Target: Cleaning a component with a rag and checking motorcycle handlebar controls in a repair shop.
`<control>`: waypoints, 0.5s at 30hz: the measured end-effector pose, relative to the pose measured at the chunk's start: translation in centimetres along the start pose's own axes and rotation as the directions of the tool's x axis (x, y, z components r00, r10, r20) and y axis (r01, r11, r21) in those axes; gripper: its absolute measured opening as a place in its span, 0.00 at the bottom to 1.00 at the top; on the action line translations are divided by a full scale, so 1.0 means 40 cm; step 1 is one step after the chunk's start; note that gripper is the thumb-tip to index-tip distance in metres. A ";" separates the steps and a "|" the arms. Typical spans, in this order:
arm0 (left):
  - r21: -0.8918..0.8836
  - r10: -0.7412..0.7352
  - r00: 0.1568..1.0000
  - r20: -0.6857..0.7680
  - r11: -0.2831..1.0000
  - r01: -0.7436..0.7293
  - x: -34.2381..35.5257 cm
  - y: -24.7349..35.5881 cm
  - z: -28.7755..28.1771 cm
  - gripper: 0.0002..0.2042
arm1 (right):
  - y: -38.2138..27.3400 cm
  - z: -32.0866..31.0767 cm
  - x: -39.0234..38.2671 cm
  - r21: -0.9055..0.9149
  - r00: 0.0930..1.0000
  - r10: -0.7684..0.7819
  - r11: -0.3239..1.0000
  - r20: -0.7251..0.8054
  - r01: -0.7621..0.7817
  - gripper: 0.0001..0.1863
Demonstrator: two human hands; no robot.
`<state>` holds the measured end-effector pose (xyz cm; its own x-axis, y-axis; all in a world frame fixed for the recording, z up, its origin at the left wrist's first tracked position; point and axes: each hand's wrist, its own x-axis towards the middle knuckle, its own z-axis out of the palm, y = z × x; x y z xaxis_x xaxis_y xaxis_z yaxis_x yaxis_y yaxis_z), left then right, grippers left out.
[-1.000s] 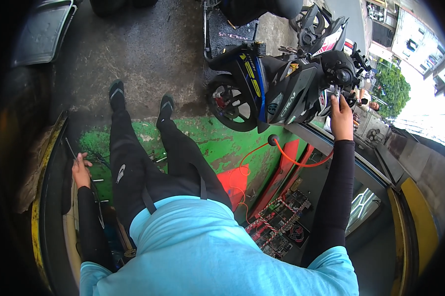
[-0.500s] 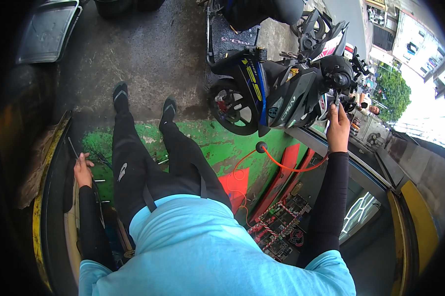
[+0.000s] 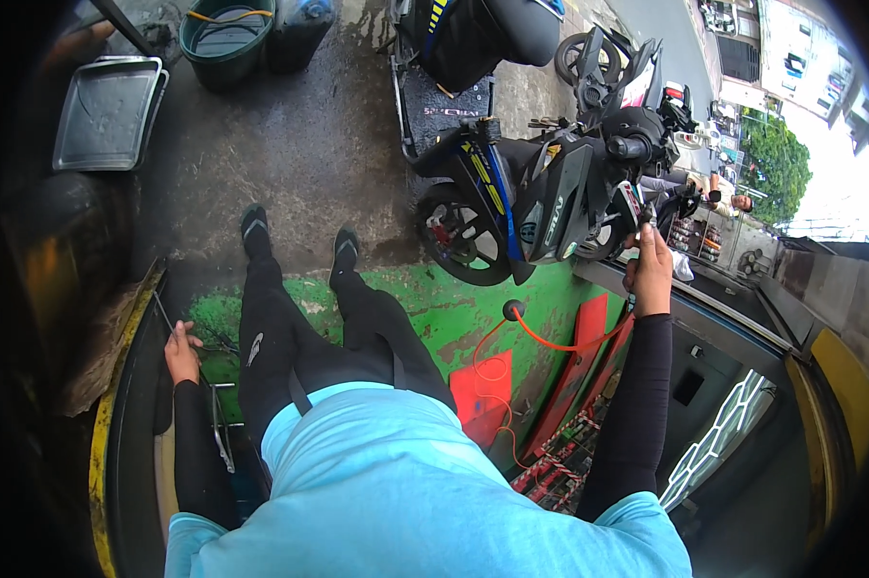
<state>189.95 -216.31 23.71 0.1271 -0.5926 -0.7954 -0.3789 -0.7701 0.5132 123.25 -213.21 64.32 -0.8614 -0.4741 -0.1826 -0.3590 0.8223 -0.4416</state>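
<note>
At the left, my left hand (image 3: 182, 354) is closed around a thin metal rod (image 3: 163, 310) that sticks out past the fingers. It is held beside my left leg, near a yellow-edged black panel. My right hand (image 3: 652, 275) is raised at the right, closed on a dark hand tool (image 3: 648, 214) with a narrow tip. An orange hose (image 3: 569, 347) runs up to this hand from below; its joint with the tool is hidden by my fingers. Just beyond the tool stands a black motorbike (image 3: 559, 207) with blue and yellow trim.
Metal trays (image 3: 107, 116) and a green tub (image 3: 227, 58) of liquid stand at the far left. More motorbikes (image 3: 636, 91) are parked beyond. Red ramp-like panels (image 3: 571, 371) and a red sheet (image 3: 480, 385) lie on the green floor (image 3: 410, 299). A person (image 3: 733, 200) is in the background.
The view has shifted, bringing the green tub and more of the trays into sight. My right hand sits lower in the picture and is turned more. Both hands keep hold of their tools.
</note>
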 end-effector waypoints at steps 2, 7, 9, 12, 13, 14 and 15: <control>0.003 0.025 1.000 -0.007 1.000 -0.025 -0.001 0.025 -0.014 0.26 | 0.017 -0.013 0.002 0.040 0.999 0.021 0.999 0.031 -0.022 0.22; 0.015 0.072 0.997 -0.031 0.997 -0.071 -0.023 0.080 -0.054 0.27 | 0.072 -0.009 0.016 0.257 0.997 -0.051 0.966 0.058 0.034 0.23; 0.001 0.118 0.992 -0.050 0.993 -0.118 -0.029 0.095 -0.079 0.27 | 0.095 0.003 0.020 0.525 0.995 0.023 0.851 -0.099 0.032 0.23; 0.026 0.112 0.993 -0.044 0.993 -0.111 -0.034 0.116 -0.120 0.26 | 0.158 0.005 0.032 0.496 0.999 -0.003 0.868 -0.040 0.023 0.23; 0.032 0.119 0.992 -0.048 0.993 -0.118 -0.040 0.130 -0.130 0.26 | 0.190 0.001 0.042 0.523 1.000 0.006 0.852 -0.013 0.002 0.22; 0.041 0.113 0.992 -0.055 0.993 -0.110 -0.039 0.139 -0.146 0.26 | 0.205 0.007 0.045 0.619 0.995 0.030 0.785 -0.090 0.032 0.22; 0.070 0.132 0.989 -0.065 0.989 -0.128 -0.035 0.145 -0.159 0.26 | 0.208 0.009 0.047 0.703 0.984 0.063 0.708 -0.165 0.072 0.23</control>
<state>193.40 -221.45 29.85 0.1349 -0.7032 -0.6981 -0.4552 -0.6698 0.5867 118.77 -207.39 59.98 -0.9298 -0.3627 -0.0628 -0.0635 0.3262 -0.9432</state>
